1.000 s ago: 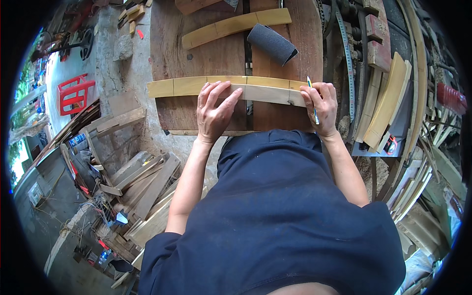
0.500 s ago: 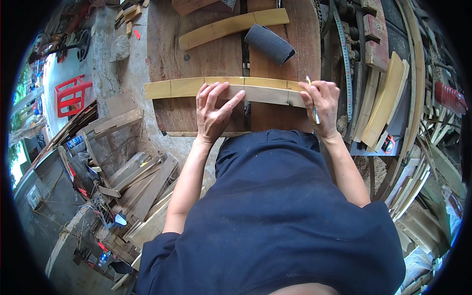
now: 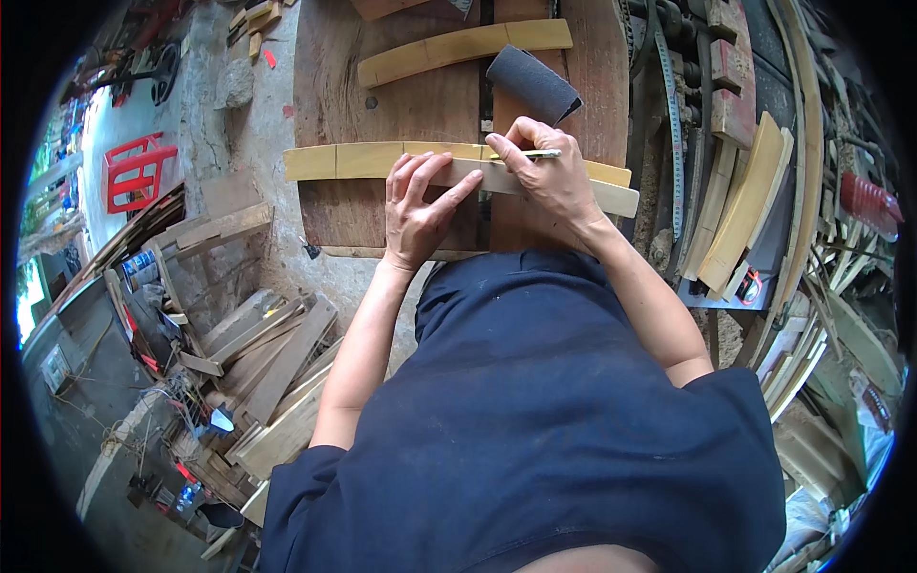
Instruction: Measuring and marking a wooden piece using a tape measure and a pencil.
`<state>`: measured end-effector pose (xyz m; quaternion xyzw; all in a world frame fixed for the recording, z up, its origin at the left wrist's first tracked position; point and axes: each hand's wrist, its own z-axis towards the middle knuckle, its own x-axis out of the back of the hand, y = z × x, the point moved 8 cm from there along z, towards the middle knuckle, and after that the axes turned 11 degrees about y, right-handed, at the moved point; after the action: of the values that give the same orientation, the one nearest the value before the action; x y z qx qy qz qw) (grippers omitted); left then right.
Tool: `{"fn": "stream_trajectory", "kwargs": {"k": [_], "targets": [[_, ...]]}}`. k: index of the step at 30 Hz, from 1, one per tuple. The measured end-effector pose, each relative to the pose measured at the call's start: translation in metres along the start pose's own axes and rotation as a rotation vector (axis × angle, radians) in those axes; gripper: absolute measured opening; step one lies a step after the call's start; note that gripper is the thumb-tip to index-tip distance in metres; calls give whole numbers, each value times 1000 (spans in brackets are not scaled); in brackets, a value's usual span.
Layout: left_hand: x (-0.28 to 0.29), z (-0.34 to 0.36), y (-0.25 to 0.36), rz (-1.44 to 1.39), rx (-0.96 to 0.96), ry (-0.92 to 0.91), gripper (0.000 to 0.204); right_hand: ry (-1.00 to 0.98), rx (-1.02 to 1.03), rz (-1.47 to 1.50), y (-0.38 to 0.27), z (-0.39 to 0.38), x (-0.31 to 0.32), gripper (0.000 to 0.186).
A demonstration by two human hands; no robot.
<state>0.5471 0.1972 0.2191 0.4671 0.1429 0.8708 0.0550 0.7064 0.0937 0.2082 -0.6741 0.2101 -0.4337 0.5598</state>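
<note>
A long, slightly curved yellow wooden strip [image 3: 358, 160] with pencil lines across it lies over the workbench [image 3: 344, 215]. Against its near side is a paler, straight wooden strip [image 3: 611, 198]. My left hand [image 3: 417, 210] grips the two strips near their middle, fingers over the top and thumb along the pale one. In my right hand [image 3: 556, 181] a slim pencil [image 3: 543, 154] is pinched, held over the yellow strip, right of my left hand. Its tip is too small to tell whether it touches the wood.
Farther back on the bench lie a second curved yellow strip [image 3: 458, 53] and a dark grey roll of sandpaper [image 3: 535, 81]. To the right hangs a tape measure [image 3: 673, 134] beside stacked curved pieces [image 3: 750, 210]. Scrap wood [image 3: 277, 353] is piled at left, beyond it a red stool [image 3: 140, 172].
My right hand has moved left from the strips' right end toward their middle, turning the pencil from upright to nearly level. My left hand stays on the strips.
</note>
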Motion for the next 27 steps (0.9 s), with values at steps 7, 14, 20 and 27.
{"fn": "stream_trajectory", "kwargs": {"k": [7, 14, 20, 27], "targets": [[-1, -6, -4, 4, 24, -3, 51, -27, 171, -95, -9, 0, -10, 28], [1, -3, -3, -6, 17, 2, 50, -6, 212, -141, -12, 1, -12, 28], [1, -2, -3, -6, 9, 7, 47, 7, 211, -107, -11, 4, -14, 27], [-1, -3, -2, -1, -8, 25, 52, 76, 270, -124, -16, 4, -1, 22]]}}
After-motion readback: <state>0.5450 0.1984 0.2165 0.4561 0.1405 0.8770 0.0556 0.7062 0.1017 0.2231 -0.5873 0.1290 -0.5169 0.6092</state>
